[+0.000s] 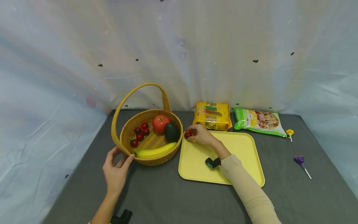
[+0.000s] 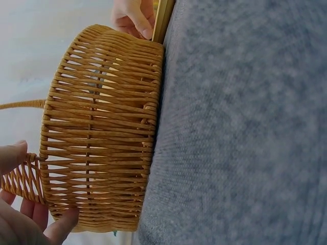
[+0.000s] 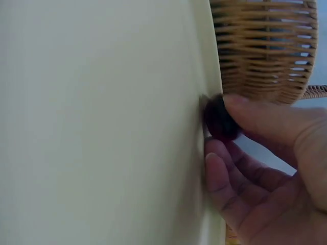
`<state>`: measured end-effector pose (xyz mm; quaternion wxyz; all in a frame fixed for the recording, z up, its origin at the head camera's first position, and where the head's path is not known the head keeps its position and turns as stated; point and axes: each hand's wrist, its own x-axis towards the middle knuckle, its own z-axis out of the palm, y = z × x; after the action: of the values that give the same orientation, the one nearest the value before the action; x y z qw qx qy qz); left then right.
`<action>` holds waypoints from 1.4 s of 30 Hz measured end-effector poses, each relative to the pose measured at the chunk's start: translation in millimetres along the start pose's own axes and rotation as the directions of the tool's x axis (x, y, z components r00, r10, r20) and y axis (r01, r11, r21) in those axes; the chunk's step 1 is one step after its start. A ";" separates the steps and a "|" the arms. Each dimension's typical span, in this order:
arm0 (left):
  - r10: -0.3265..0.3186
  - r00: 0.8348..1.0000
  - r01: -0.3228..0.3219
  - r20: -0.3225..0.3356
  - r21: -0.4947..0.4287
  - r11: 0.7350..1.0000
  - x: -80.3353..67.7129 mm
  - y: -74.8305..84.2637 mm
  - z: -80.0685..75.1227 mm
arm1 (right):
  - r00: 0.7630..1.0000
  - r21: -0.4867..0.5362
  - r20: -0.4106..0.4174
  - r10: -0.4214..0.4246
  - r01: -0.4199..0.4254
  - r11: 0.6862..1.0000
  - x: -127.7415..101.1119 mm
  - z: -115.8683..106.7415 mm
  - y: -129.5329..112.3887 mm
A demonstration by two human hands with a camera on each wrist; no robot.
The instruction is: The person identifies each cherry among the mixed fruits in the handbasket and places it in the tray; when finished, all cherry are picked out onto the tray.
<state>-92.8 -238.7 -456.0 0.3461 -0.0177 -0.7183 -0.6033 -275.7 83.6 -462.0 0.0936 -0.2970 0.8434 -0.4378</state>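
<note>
Left hand [image 1: 115, 172] rested against the near left side of the wicker basket [image 1: 127, 130], fingers straight and slightly apart, thumb touching the rim. Inside the basket lay four small red fruits [image 1: 140, 133], an apple [image 1: 160, 123], an avocado [image 1: 171, 132] and a banana [image 1: 155, 152]. Just right of the basket, the right hand [image 1: 199, 135] pinched a small red fruit [image 1: 188, 134] between thumb and fingertips at the far left corner of the yellow tray [image 1: 243, 149]. Further right of the basket, beyond the tray, lay a yellow packet [image 1: 213, 115] and a green packet [image 1: 258, 121].
</note>
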 end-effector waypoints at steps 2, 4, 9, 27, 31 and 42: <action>0.012 1.000 -0.012 0.002 -0.002 1.000 -1.1 -0.1 0.0 | 1.000 -0.047 -0.005 0.001 -0.001 0.999 -2.1 -4.7 -7.1; 0.017 1.000 -0.017 0.001 -0.001 1.000 -2.1 -0.3 -0.3 | 0.999 -0.089 -0.034 -0.009 0.006 0.996 -3.8 -11.2 -19.2; -0.018 1.000 0.018 -0.008 -0.006 1.000 -3.0 0.6 -2.6 | 0.984 -0.036 -0.117 -0.137 0.134 0.990 9.9 -23.5 -64.9; 0.004 1.000 -0.004 0.013 0.027 1.000 -0.2 -7.8 -3.3 | 0.799 0.141 0.580 -0.156 0.090 0.986 121.5 87.3 -148.0; 0.026 0.999 -0.026 0.021 0.031 0.999 -1.0 -7.5 -1.9 | 0.787 0.075 0.612 -0.082 0.045 0.996 124.5 97.9 -146.1; -0.008 1.000 0.008 0.019 0.004 1.000 -1.5 -3.5 -2.2 | 0.744 0.054 0.668 0.025 -0.083 0.995 126.7 110.2 -153.3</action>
<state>-92.2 -241.0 -459.7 0.3371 -0.0197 -0.7228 -0.6029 -267.5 -133.0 -393.3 0.4129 -0.4052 0.7443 -0.3336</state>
